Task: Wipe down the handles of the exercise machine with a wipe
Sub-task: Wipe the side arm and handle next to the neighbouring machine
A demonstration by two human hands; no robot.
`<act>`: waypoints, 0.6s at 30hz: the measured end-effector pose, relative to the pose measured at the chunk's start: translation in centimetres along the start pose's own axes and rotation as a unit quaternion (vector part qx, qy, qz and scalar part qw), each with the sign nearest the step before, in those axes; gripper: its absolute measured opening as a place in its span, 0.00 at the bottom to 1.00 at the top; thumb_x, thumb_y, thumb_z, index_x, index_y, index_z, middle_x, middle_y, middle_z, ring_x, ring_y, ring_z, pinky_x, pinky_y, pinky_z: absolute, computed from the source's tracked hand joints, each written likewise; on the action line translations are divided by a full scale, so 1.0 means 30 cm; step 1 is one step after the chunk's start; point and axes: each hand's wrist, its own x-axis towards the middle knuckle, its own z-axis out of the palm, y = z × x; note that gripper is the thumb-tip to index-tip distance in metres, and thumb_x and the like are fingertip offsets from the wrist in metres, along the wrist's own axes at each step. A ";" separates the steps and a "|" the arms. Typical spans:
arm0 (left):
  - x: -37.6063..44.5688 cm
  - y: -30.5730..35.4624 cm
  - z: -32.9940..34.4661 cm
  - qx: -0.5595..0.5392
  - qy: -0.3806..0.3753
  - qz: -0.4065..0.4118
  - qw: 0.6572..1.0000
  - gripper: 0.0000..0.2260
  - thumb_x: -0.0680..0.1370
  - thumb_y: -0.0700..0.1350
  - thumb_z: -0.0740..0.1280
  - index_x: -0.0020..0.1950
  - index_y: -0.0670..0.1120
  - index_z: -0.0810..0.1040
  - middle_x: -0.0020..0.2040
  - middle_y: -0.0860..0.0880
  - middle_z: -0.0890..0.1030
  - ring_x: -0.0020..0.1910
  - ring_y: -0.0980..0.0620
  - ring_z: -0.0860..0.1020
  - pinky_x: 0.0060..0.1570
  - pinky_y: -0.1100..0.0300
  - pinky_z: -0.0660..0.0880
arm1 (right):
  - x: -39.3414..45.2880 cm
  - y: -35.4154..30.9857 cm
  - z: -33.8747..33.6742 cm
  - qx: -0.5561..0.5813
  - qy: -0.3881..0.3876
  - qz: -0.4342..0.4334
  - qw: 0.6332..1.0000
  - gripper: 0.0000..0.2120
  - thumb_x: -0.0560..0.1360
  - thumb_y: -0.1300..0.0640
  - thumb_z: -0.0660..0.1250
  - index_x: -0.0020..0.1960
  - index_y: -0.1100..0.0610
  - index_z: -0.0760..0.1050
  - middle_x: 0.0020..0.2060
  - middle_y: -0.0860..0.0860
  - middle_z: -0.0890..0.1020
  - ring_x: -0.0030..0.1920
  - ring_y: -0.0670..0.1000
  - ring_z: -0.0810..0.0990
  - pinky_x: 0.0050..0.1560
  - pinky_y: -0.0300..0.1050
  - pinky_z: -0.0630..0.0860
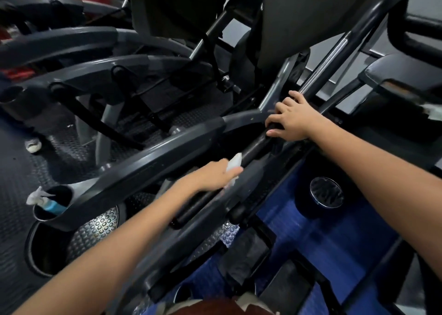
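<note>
— Where are the arms?
— Both bare forearms reach forward and up from the bottom edge, the right one from the right side.
— The left hand [216, 177]?
— Motion-blurred, palm down, its fingers [235, 170] pinching a white wipe [234, 163] against a black handle [251, 150].
— And the right hand [290, 119]?
— Farther forward, fingers curled over the same handle, thumb underneath.

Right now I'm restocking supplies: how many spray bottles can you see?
1. A blue spray bottle stands in the cup holder at lower left, trigger up. Others may be hidden behind the machines.
</note>
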 end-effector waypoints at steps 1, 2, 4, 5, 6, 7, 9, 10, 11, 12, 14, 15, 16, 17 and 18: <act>-0.046 -0.044 -0.002 -0.065 -0.041 0.017 0.997 0.29 0.81 0.64 0.54 0.50 0.38 0.77 0.45 0.41 0.84 0.44 0.43 0.83 0.57 0.50 0.76 | 0.001 -0.002 -0.003 -0.003 -0.007 0.000 1.000 0.40 0.66 0.26 0.36 0.62 0.39 0.76 0.58 0.50 0.76 0.65 0.56 0.70 0.75 0.59 0.45; -0.096 -0.077 -0.005 -0.138 -0.083 0.025 0.987 0.29 0.82 0.63 0.54 0.47 0.37 0.77 0.41 0.41 0.84 0.41 0.43 0.83 0.56 0.51 0.77 | 0.002 -0.004 -0.005 -0.006 -0.011 0.002 1.000 0.40 0.65 0.26 0.36 0.63 0.38 0.75 0.58 0.50 0.76 0.65 0.56 0.70 0.75 0.59 0.44; -0.178 -0.131 -0.019 -0.253 -0.154 -0.001 0.955 0.27 0.83 0.62 0.55 0.49 0.38 0.76 0.40 0.43 0.82 0.41 0.44 0.82 0.54 0.52 0.76 | 0.004 -0.009 -0.008 -0.001 -0.012 0.006 1.000 0.39 0.65 0.26 0.37 0.62 0.37 0.76 0.57 0.49 0.76 0.64 0.55 0.70 0.75 0.59 0.44; -0.204 -0.146 -0.026 -0.281 -0.176 -0.012 0.943 0.26 0.82 0.62 0.55 0.51 0.40 0.76 0.42 0.44 0.82 0.43 0.45 0.81 0.55 0.51 0.76 | 0.005 -0.010 -0.007 0.003 -0.008 0.005 1.000 0.39 0.65 0.25 0.38 0.61 0.36 0.76 0.56 0.48 0.76 0.64 0.55 0.70 0.75 0.59 0.45; -0.211 -0.150 -0.029 -0.288 -0.187 -0.013 0.939 0.24 0.82 0.62 0.55 0.52 0.42 0.76 0.43 0.45 0.81 0.44 0.46 0.81 0.56 0.51 0.76 | 0.005 -0.011 -0.005 0.007 -0.002 0.003 1.000 0.37 0.66 0.25 0.39 0.61 0.36 0.77 0.54 0.48 0.76 0.62 0.55 0.71 0.75 0.59 0.45; -0.203 -0.139 -0.031 -0.273 -0.184 -0.010 0.944 0.23 0.83 0.62 0.55 0.51 0.43 0.75 0.43 0.45 0.82 0.43 0.48 0.81 0.56 0.52 0.76 | 0.004 -0.010 -0.004 0.012 0.002 0.002 1.000 0.35 0.68 0.25 0.41 0.60 0.36 0.77 0.52 0.47 0.75 0.61 0.55 0.71 0.75 0.59 0.46; -0.145 -0.086 -0.034 -0.188 -0.137 0.010 0.973 0.25 0.83 0.61 0.55 0.47 0.41 0.78 0.40 0.45 0.83 0.40 0.51 0.81 0.50 0.58 0.76 | 0.002 -0.007 -0.003 0.027 0.003 0.004 1.000 0.27 0.72 0.27 0.50 0.61 0.36 0.78 0.52 0.46 0.75 0.61 0.54 0.71 0.75 0.58 0.46; -0.095 -0.056 -0.033 -0.138 -0.100 0.022 0.985 0.26 0.83 0.60 0.56 0.45 0.39 0.79 0.39 0.44 0.84 0.38 0.51 0.81 0.46 0.60 0.75 | 0.002 -0.007 -0.003 0.034 0.004 0.005 0.999 0.24 0.74 0.28 0.54 0.61 0.37 0.78 0.52 0.46 0.75 0.61 0.54 0.71 0.75 0.58 0.46; -0.042 -0.028 -0.029 -0.090 -0.062 0.030 0.994 0.27 0.82 0.60 0.57 0.44 0.38 0.80 0.41 0.42 0.85 0.38 0.50 0.82 0.45 0.59 0.75 | 0.002 -0.008 -0.004 0.038 0.006 0.006 0.999 0.22 0.74 0.29 0.57 0.61 0.37 0.78 0.53 0.47 0.75 0.62 0.54 0.71 0.74 0.57 0.46; 0.015 0.003 -0.026 -0.044 -0.028 0.034 0.998 0.27 0.81 0.62 0.58 0.46 0.37 0.80 0.44 0.40 0.85 0.42 0.47 0.82 0.46 0.57 0.76 | 0.003 -0.008 -0.005 0.040 0.008 0.007 0.999 0.21 0.74 0.30 0.59 0.61 0.37 0.78 0.53 0.47 0.76 0.62 0.54 0.71 0.74 0.57 0.46; 0.119 0.066 -0.015 0.036 0.017 0.019 0.999 0.29 0.80 0.63 0.59 0.58 0.36 0.75 0.55 0.38 0.82 0.52 0.41 0.81 0.51 0.52 0.76 | 0.003 -0.008 -0.007 0.045 0.008 0.010 0.999 0.21 0.74 0.30 0.60 0.60 0.37 0.78 0.53 0.47 0.76 0.62 0.54 0.71 0.74 0.57 0.46; 0.157 0.093 -0.003 0.075 0.038 0.008 0.996 0.29 0.81 0.62 0.59 0.63 0.35 0.71 0.58 0.37 0.80 0.55 0.39 0.80 0.50 0.51 0.74 | 0.003 -0.008 -0.008 0.048 0.006 0.013 0.999 0.21 0.74 0.30 0.60 0.61 0.37 0.78 0.54 0.47 0.76 0.62 0.54 0.71 0.74 0.57 0.46; 0.180 0.118 0.009 0.115 0.062 0.008 0.991 0.28 0.82 0.60 0.58 0.65 0.35 0.68 0.59 0.37 0.79 0.55 0.37 0.79 0.47 0.51 0.72 | 0.004 -0.008 -0.010 0.049 0.004 0.015 0.999 0.21 0.74 0.30 0.59 0.61 0.36 0.78 0.54 0.47 0.76 0.63 0.54 0.71 0.74 0.57 0.46; 0.188 0.135 0.020 0.155 0.086 0.020 0.984 0.26 0.82 0.59 0.57 0.65 0.36 0.66 0.58 0.37 0.79 0.54 0.37 0.79 0.43 0.51 0.70 | 0.005 -0.009 -0.012 0.049 -0.001 0.017 0.999 0.21 0.74 0.29 0.59 0.61 0.36 0.78 0.54 0.47 0.76 0.63 0.54 0.71 0.74 0.57 0.46; 0.181 0.144 0.025 0.180 0.107 0.037 0.977 0.25 0.82 0.59 0.56 0.64 0.37 0.66 0.56 0.38 0.80 0.52 0.37 0.80 0.41 0.52 0.69 | 0.005 -0.010 -0.013 0.050 -0.006 0.018 0.999 0.22 0.74 0.29 0.58 0.61 0.36 0.77 0.54 0.47 0.76 0.63 0.54 0.71 0.74 0.57 0.46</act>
